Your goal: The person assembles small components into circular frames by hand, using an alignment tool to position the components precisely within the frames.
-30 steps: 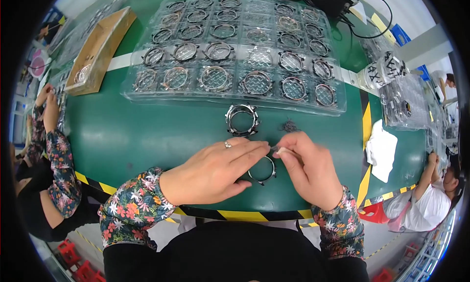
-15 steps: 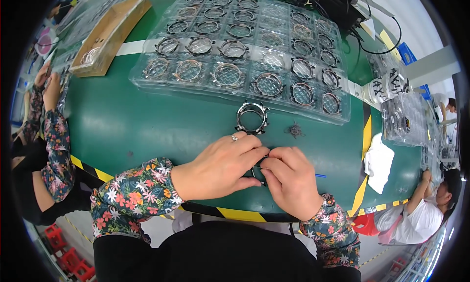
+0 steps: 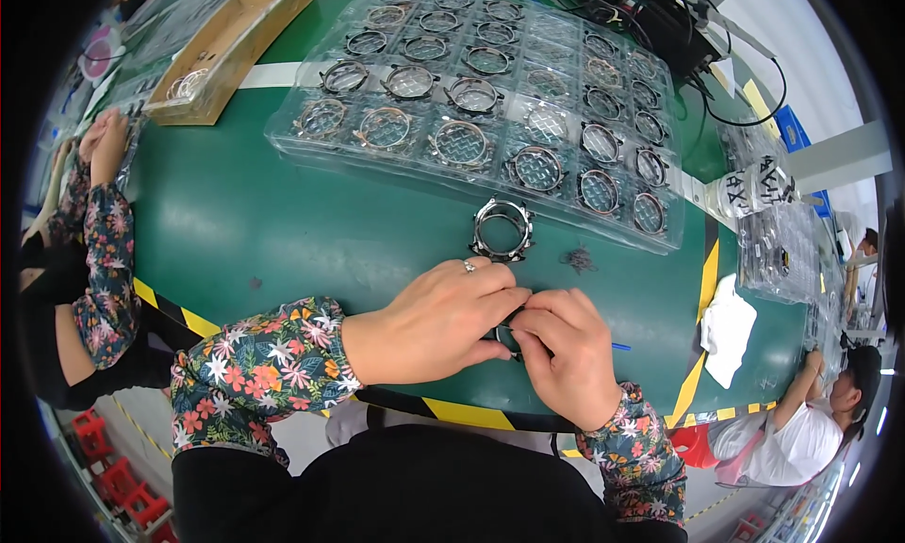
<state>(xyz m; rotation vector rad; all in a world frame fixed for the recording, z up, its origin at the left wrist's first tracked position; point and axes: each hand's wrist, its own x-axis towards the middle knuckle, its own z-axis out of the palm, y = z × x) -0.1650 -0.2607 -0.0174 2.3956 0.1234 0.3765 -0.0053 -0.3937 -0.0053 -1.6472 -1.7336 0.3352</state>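
Close to the table's near edge, a dark ring-shaped part that looks like a watch case (image 3: 505,337) is mostly hidden between my hands. My left hand (image 3: 438,317), with a ring on one finger, is closed with thumb and fingers around its left side. My right hand (image 3: 567,350) pinches at its right side; anything small in that pinch is too hidden to name. A thin blue stick (image 3: 620,347) sticks out beyond the right hand; whether it is held, I cannot tell. Just past my fingers lies a silver-and-black watch case (image 3: 501,209), and right of it a little heap of thin black pieces (image 3: 578,257).
Stacked clear plastic trays (image 3: 415,156) with watch cases in compartments fill the far middle. A wooden box (image 3: 193,105) stands far left, a white cloth (image 3: 727,331) lies right. Black equipment with cables (image 3: 660,34) is at the back. Co-workers sit on both sides.
The whole view has shifted slightly, so the trays and loose watch case appear further right. Both hands keep nearly the same grip on the dark watch case.
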